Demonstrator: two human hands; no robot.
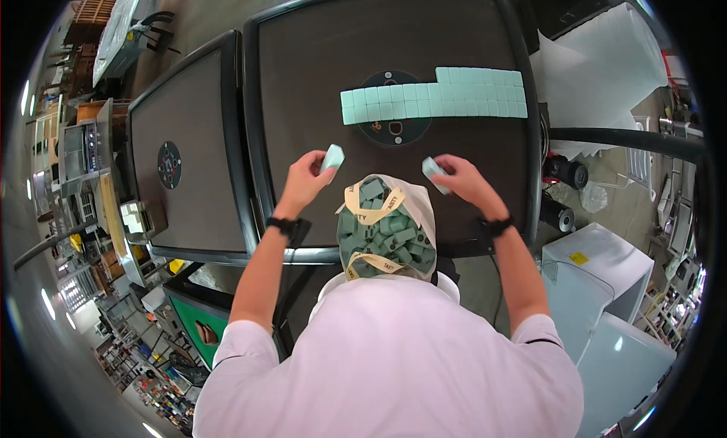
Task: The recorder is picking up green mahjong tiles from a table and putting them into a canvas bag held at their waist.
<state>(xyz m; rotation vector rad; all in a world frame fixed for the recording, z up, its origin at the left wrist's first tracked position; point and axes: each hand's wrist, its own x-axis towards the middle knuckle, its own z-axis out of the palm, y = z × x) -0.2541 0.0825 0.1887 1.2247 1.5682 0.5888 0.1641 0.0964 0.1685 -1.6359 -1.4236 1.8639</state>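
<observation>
Above the near part of a dark square mahjong table, my left hand (307, 182) is closed on mint-green mahjong tiles (332, 158), perhaps more than one. My right hand (466, 182) grips another mint-green tile piece (433, 173) between thumb and fingers. Between my forearms an open cloth bag (422, 207) with cream handles is full of loose green tiles (382, 233), some showing darker faces. Beyond my hands, neat rows of tiles (432, 101) lie mint side up, touching edge to edge. The block is deeper on its right side.
The table (303, 59) has a raised black rim and a round dark centre panel (395, 135). A second similar table (201, 112) adjoins it at the left. White wrapping (598, 67) and white cabinets (598, 279) stand to the right. A green-topped surface (193, 320) is at lower left.
</observation>
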